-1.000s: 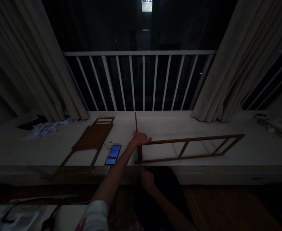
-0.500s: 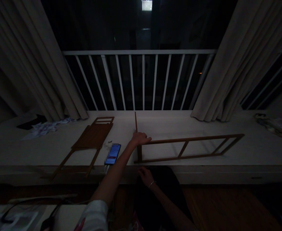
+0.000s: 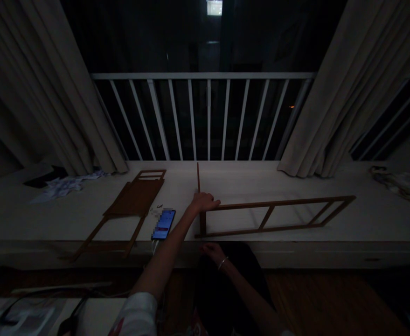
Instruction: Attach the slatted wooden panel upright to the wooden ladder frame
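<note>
Two hands show: the left hand [image 3: 204,202] is curled closed over the end of a wooden frame [image 3: 267,217], which rests on the white ledge [image 3: 243,178] and reaches off to the right. The right hand [image 3: 214,252] sits lower, just before the ledge's front edge, fingers loosely bent; it is too dark to tell whether it holds anything.

The wooden frame [image 3: 267,218] is brown, long and narrow, with two long rails joined by crosspieces: one at each end, one near the middle and one close to the right end. It is lengthwise over the window ledge [image 3: 239,179], the lower rail near the front edge. At its left end, a thin brown bar [image 3: 198,177] points towards the window. One corner there is hidden.
</note>
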Tool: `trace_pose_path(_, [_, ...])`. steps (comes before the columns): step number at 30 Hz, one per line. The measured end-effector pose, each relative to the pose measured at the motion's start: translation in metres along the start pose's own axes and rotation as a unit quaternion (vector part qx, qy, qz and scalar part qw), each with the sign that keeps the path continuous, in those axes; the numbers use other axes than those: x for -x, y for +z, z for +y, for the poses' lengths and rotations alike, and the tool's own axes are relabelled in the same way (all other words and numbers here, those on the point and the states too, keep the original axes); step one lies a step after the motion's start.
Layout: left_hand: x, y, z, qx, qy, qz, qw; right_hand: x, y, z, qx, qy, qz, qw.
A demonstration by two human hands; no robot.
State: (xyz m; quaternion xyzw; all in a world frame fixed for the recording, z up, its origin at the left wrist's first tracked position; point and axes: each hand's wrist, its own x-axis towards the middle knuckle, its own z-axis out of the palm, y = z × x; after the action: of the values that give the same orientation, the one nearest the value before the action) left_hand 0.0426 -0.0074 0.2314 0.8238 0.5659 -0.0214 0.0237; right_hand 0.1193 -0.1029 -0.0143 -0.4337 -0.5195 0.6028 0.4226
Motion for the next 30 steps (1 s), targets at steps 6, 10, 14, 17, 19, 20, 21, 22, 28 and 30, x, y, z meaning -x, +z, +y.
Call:
trace_pose_path(6, [0.0,-0.001,0.001,0.0,-0.003,-0.003,1.0,-0.001,0.004,-0.006,-0.043,0.032,0.016,0.998])
trace_pose_path(10, [0.002,-0.003,0.001,-0.001,-0.009,-0.002,1.0,0.002,0.009,-0.013,-0.075,0.047,0.027,0.996])
trace_pose_path(14, [0.001,-0.002,0.0,-0.001,-0.006,-0.007,1.0,0.008,0.014,-0.019,-0.104,0.056,0.037,0.992])
trace_pose_path(17, [-0.001,0.0,0.0,0.001,-0.001,-0.004,1.0,0.012,0.016,-0.021,-0.128,0.061,0.049,0.989])
trace_pose_path(19, [-0.001,0.0,0.001,0.0,0.0,-0.003,1.0,0.014,0.018,-0.022,-0.139,0.063,0.058,0.987])
trace_pose_path(20, [-0.001,-0.001,0.001,0.0,0.0,-0.004,1.0,0.014,0.019,-0.022,-0.142,0.064,0.065,0.986])
trace_pose_path(21, [0.0,-0.001,0.001,0.0,-0.002,-0.004,1.0,0.014,0.02,-0.021,-0.145,0.066,0.075,0.984])
trace_pose_path(22, [0.0,-0.002,0.002,0.0,-0.003,-0.005,1.0,0.014,0.021,-0.02,-0.148,0.067,0.086,0.983])
trace_pose_path(28, [0.002,-0.004,0.002,0.0,-0.005,-0.008,1.0,0.01,0.03,-0.005,-0.152,0.072,0.139,0.976])
trace_pose_path(30, [0.001,-0.003,0.002,0.002,-0.005,-0.007,1.0,0.006,0.034,0.0,-0.146,0.068,0.152,0.975])
